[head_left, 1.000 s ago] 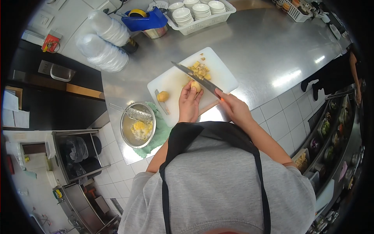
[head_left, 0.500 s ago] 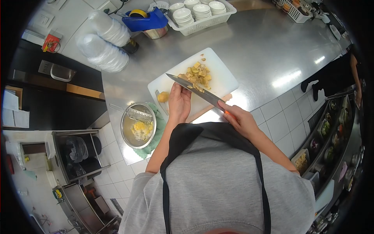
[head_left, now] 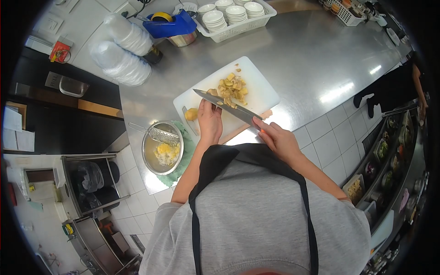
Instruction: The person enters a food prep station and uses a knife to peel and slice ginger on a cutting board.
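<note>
My right hand (head_left: 275, 136) is closed on the orange handle of a large knife (head_left: 229, 106), whose blade points up and left over the white cutting board (head_left: 261, 87). My left hand (head_left: 210, 123) is at the board's near edge, its fingertips close behind the blade; the blade hides part of the fingers and whatever they may hold. Beyond the blade lies a pile of yellow-brown cut pieces (head_left: 233, 87). A round yellow piece (head_left: 191, 114) rests at the board's left side, beside a small blade partly seen.
A metal bowl (head_left: 147, 153) with grated food and a grater (head_left: 164, 136) stands on a green cloth (head_left: 185, 153) at left. A white basket (head_left: 229, 31) of small dishes and a blue container (head_left: 170, 26) are behind. A person (head_left: 394, 87) stands at right.
My left hand has moved left, and the round piece seen in its fingers a second ago no longer shows there. The knife has shifted down and left, its blade now in front of the left fingertips.
</note>
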{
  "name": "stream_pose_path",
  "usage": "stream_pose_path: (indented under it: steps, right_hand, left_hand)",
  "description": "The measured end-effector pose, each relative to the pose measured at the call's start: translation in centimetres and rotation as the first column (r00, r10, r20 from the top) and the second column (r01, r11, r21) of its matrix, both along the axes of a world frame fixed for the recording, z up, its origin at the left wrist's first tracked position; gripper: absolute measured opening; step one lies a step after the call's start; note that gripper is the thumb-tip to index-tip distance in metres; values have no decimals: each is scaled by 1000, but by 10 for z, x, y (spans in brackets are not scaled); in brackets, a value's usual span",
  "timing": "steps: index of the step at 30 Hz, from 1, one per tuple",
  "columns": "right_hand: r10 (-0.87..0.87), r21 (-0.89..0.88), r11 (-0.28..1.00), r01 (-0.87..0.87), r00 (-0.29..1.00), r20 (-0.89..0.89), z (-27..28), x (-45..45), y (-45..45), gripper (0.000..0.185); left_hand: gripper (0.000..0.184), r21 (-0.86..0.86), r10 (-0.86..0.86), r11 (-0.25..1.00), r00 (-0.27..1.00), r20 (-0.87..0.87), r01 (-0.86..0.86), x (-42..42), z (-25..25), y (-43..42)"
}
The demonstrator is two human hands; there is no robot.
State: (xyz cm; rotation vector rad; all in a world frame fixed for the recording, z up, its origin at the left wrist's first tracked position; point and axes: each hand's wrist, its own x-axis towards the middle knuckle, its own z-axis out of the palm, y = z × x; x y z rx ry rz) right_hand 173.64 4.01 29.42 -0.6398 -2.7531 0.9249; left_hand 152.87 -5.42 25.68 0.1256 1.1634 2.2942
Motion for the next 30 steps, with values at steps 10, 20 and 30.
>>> stream_pose_path:
  steps: [10,20,30]
  right_hand:
    - [-69,-205,979,24,974,-217,-20,-21,18,41]
    - [-51,-158,986,57,998,42,2,-5,6,40]
    - [-48,-178,984,11,978,-205,-24,-15,23,42]
  left_hand:
    - [41,16,-188,982,981,42,187,26,-13,3]
    - [32,-54,-125,991,989,-75,121,18,-16,2]
    - [34,126,-230,968,969,94,218,14,0,0]
